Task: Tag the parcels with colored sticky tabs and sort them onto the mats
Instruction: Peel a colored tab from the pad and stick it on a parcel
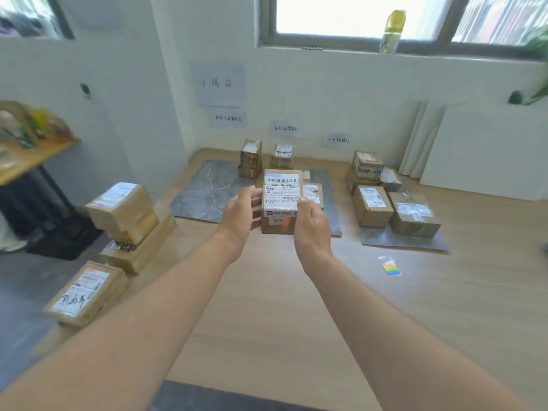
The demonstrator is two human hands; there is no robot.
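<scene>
On the parcel [278, 227] label [281, 192], "530 D5 A26"; lower, "683"

The held parcel [280, 203] hides most of the fingers of the left hand [238, 213] and right hand [311, 226], a stretch of the grey mat [204, 191] and part of a smaller parcel [314, 192] behind it, and its label print is too small to read. The handwriting on the wall papers [221, 84] is blurred, as is the bottle [393, 31] on the sill. Both forearms run off the bottom edge, and the side table [29, 161] and plant [536, 84] are cut by the side edges.
</scene>
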